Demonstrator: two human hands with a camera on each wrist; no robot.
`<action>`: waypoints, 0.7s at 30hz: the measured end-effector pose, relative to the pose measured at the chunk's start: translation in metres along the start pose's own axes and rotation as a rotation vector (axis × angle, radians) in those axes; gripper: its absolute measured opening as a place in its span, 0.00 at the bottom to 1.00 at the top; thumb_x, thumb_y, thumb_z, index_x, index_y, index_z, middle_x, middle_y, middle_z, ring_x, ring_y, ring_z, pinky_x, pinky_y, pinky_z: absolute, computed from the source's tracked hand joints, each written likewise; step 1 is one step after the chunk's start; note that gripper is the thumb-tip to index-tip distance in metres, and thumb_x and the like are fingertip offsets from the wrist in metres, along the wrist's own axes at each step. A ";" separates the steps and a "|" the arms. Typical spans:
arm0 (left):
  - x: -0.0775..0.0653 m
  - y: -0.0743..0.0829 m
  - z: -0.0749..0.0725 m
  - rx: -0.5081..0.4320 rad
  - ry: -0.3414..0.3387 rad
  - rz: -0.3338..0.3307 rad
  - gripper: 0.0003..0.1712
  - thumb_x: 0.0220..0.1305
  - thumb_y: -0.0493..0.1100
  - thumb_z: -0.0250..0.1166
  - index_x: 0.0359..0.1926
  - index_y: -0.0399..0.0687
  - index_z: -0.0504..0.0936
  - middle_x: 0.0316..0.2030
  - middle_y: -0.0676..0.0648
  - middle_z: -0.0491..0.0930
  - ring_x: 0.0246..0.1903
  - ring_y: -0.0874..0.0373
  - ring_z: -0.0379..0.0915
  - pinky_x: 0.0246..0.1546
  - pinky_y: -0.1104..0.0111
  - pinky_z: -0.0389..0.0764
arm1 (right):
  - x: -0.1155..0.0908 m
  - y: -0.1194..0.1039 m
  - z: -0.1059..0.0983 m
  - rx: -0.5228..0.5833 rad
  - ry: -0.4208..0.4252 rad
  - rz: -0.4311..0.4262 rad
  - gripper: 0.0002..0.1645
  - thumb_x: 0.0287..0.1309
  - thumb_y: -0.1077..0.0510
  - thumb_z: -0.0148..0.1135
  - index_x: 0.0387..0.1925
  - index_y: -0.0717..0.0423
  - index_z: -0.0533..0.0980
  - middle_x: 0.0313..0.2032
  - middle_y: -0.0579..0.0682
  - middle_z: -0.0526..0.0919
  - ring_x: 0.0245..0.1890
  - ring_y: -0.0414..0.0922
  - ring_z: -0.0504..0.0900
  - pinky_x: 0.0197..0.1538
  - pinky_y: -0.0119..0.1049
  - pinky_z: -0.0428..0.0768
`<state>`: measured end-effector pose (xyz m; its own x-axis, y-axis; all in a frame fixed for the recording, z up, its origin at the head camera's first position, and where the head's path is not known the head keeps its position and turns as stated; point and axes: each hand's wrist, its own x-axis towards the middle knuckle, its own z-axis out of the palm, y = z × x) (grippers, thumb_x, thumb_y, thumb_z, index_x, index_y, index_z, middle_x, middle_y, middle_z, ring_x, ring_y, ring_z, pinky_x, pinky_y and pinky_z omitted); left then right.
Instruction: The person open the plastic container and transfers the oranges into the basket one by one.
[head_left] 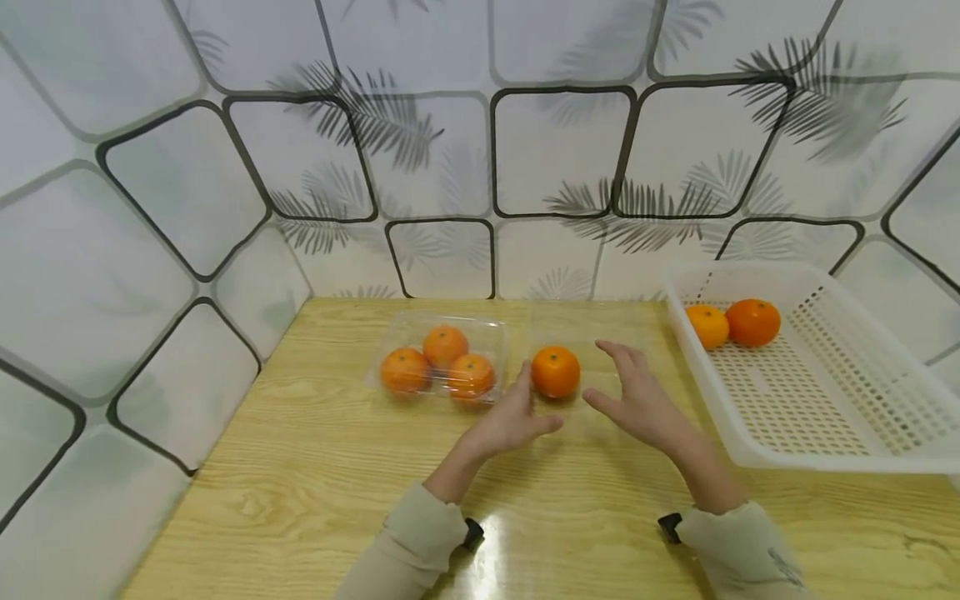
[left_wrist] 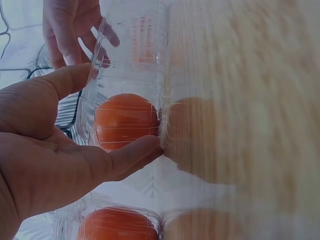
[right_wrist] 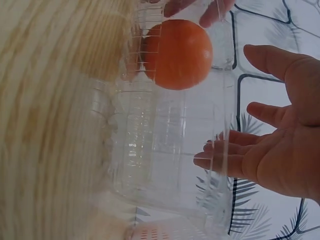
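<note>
One orange (head_left: 555, 372) sits in the left part of a clear plastic clamshell box (right_wrist: 165, 120) on the table, its lid lifted back. At the box's left side is my left hand (head_left: 512, 423). Its fingers lie straight along the wall beside the orange, and its thumb (left_wrist: 72, 80) reaches to the front rim. My right hand (head_left: 637, 400) hovers at the right side of the box with fingers spread and nothing held. A second clear box (head_left: 390, 333), with its lid down over three oranges (head_left: 446, 347), stands left of my left hand.
On the right stands a white plastic basket (head_left: 720, 408) with two oranges (head_left: 753, 322) at its back left. A patterned wall (head_left: 562, 158) closes off the back and left of the wooden table (head_left: 300, 500).
</note>
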<state>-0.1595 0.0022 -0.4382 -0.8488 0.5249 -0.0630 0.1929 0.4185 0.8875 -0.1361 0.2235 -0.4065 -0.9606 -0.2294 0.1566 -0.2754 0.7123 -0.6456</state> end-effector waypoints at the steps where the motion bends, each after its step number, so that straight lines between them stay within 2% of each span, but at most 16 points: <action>1: -0.001 0.000 0.000 0.006 0.001 0.001 0.61 0.64 0.43 0.69 0.77 0.33 0.31 0.75 0.31 0.44 0.73 0.43 0.48 0.71 0.51 0.55 | 0.000 0.000 0.001 0.002 -0.005 0.002 0.44 0.65 0.55 0.65 0.73 0.66 0.55 0.68 0.72 0.56 0.66 0.69 0.61 0.63 0.68 0.64; 4: -0.001 -0.001 0.000 0.004 -0.004 0.007 0.62 0.63 0.44 0.69 0.77 0.34 0.31 0.75 0.31 0.44 0.73 0.46 0.50 0.71 0.53 0.56 | 0.000 0.002 0.003 0.011 -0.015 0.011 0.44 0.64 0.56 0.65 0.73 0.65 0.55 0.69 0.72 0.56 0.67 0.69 0.60 0.64 0.67 0.63; 5: -0.002 -0.001 0.000 -0.006 -0.008 0.011 0.62 0.63 0.44 0.69 0.77 0.34 0.30 0.75 0.31 0.45 0.69 0.46 0.58 0.70 0.54 0.61 | 0.000 0.002 0.004 0.014 -0.017 0.014 0.44 0.64 0.56 0.66 0.73 0.65 0.55 0.69 0.72 0.57 0.67 0.68 0.60 0.64 0.67 0.63; 7: -0.001 -0.001 -0.001 -0.030 -0.018 0.019 0.62 0.63 0.43 0.70 0.77 0.35 0.31 0.75 0.31 0.49 0.56 0.49 0.72 0.62 0.58 0.71 | 0.002 0.004 0.005 0.026 -0.020 0.018 0.45 0.63 0.56 0.66 0.73 0.65 0.55 0.69 0.71 0.57 0.67 0.68 0.61 0.64 0.67 0.63; 8: -0.001 -0.001 -0.002 -0.046 -0.024 0.024 0.62 0.62 0.42 0.70 0.77 0.36 0.31 0.74 0.31 0.53 0.46 0.52 0.75 0.55 0.61 0.76 | 0.003 0.005 0.006 0.033 -0.020 0.018 0.45 0.62 0.56 0.67 0.73 0.64 0.56 0.69 0.71 0.58 0.67 0.68 0.61 0.63 0.67 0.64; 10: 0.000 -0.002 -0.003 -0.075 -0.035 0.034 0.61 0.62 0.41 0.70 0.78 0.38 0.33 0.71 0.33 0.60 0.29 0.58 0.70 0.38 0.67 0.77 | 0.005 0.007 0.007 0.051 -0.025 0.018 0.45 0.61 0.56 0.68 0.73 0.64 0.56 0.68 0.71 0.59 0.65 0.69 0.63 0.62 0.67 0.66; 11: 0.001 -0.002 -0.004 -0.087 -0.037 0.043 0.60 0.62 0.40 0.70 0.78 0.38 0.34 0.67 0.33 0.65 0.23 0.59 0.64 0.30 0.68 0.74 | 0.006 0.007 0.007 0.060 -0.029 0.016 0.45 0.61 0.56 0.68 0.73 0.63 0.56 0.68 0.71 0.59 0.65 0.69 0.63 0.60 0.67 0.67; 12: 0.001 -0.003 -0.004 -0.095 -0.037 0.051 0.60 0.62 0.40 0.70 0.78 0.39 0.35 0.65 0.33 0.68 0.22 0.61 0.62 0.27 0.70 0.72 | 0.007 0.008 0.008 0.068 -0.032 0.014 0.45 0.61 0.56 0.68 0.73 0.63 0.56 0.68 0.71 0.59 0.64 0.70 0.64 0.60 0.67 0.68; 14: 0.002 -0.003 -0.005 -0.115 -0.041 0.062 0.59 0.62 0.39 0.70 0.79 0.41 0.36 0.58 0.34 0.72 0.19 0.62 0.61 0.22 0.72 0.68 | 0.008 0.010 0.009 0.078 -0.037 0.013 0.45 0.61 0.57 0.69 0.73 0.62 0.57 0.67 0.71 0.59 0.63 0.70 0.65 0.58 0.67 0.69; 16: 0.002 -0.003 -0.005 -0.130 -0.050 0.056 0.60 0.62 0.39 0.70 0.79 0.41 0.35 0.44 0.37 0.77 0.17 0.63 0.60 0.19 0.73 0.67 | 0.009 0.010 0.010 0.086 -0.047 0.017 0.46 0.60 0.57 0.69 0.73 0.62 0.57 0.67 0.71 0.59 0.63 0.71 0.65 0.57 0.67 0.71; 18: 0.001 -0.002 -0.005 -0.144 -0.060 0.034 0.61 0.62 0.40 0.70 0.79 0.41 0.33 0.35 0.42 0.75 0.16 0.63 0.60 0.18 0.73 0.66 | 0.009 0.011 0.012 0.094 -0.059 0.026 0.46 0.59 0.58 0.69 0.73 0.63 0.57 0.67 0.72 0.59 0.63 0.71 0.65 0.57 0.67 0.71; 21: -0.001 -0.002 -0.006 -0.151 -0.071 -0.005 0.62 0.62 0.41 0.70 0.78 0.41 0.31 0.36 0.41 0.75 0.15 0.64 0.59 0.16 0.73 0.64 | 0.008 0.010 0.015 0.100 -0.069 0.034 0.46 0.59 0.58 0.69 0.73 0.63 0.57 0.67 0.72 0.59 0.63 0.72 0.65 0.56 0.66 0.72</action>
<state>-0.1621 -0.0038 -0.4366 -0.8118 0.5762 -0.0949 0.1079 0.3077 0.9454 -0.1462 0.2190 -0.4232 -0.9637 -0.2537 0.0835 -0.2340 0.6516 -0.7216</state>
